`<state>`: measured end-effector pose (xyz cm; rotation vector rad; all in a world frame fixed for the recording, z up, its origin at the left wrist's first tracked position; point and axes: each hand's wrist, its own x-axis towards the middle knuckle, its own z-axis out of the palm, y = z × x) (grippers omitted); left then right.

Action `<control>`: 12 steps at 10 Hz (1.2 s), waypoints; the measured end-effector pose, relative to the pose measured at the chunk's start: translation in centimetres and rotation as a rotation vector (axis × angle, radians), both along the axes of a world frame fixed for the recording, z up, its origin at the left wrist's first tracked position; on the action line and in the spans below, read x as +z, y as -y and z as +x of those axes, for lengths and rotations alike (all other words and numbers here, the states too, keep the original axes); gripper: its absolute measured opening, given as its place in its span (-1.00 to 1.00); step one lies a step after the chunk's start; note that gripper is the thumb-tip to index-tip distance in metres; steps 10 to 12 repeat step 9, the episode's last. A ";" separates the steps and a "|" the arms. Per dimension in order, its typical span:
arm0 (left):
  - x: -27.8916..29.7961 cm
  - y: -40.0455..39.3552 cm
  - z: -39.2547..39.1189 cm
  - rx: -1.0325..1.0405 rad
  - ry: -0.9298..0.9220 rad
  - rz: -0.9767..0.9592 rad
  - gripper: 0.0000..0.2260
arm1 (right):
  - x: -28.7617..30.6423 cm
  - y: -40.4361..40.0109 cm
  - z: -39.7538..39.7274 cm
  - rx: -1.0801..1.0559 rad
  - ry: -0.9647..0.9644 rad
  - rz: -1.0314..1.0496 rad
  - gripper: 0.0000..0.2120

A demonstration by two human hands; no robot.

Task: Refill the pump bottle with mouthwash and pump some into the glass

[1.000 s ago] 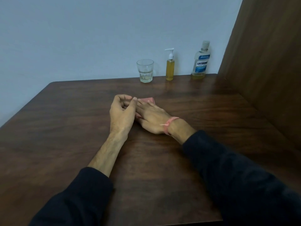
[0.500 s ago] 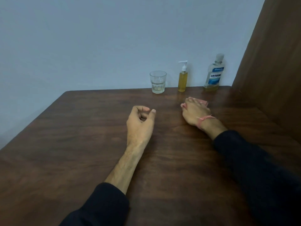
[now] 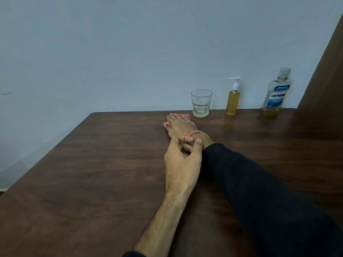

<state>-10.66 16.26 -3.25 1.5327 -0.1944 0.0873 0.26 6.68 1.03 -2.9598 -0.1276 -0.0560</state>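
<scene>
Left hand [image 3: 182, 160]: fingers loosely curled, nothing held, resting at surface [image 3: 92, 173] centre. Right hand [image 3: 181, 127]: laid flat on pink cloth [image 3: 186, 115] at 12 o'clock. Glass [image 3: 201, 103], pump bottle [image 3: 233, 99], mouthwash bottle [image 3: 276, 91]: ranged at 1 to 2 o'clock, untouched. Step judged: refill not begun. Required next: pump head to be unscrewed.

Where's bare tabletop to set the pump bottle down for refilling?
Free: the table left of both arms, and the right side in front of the mouthwash. Crowded: the back edge, with glass, pump bottle and right hand.
</scene>
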 end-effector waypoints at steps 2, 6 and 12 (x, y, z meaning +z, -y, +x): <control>0.3 0.0 -0.2 0.012 -0.033 -0.024 -0.90 | 0.1 0.7 3.9 -0.041 0.008 0.010 -0.58; 0.9 -0.3 -0.2 0.045 -0.052 -0.001 -0.91 | 0.4 4.0 -0.6 -0.135 -0.211 -0.001 -0.61; 3.1 -0.7 -2.6 0.000 0.047 0.182 -0.82 | 0.2 8.3 -11.5 0.045 -0.053 0.109 -0.21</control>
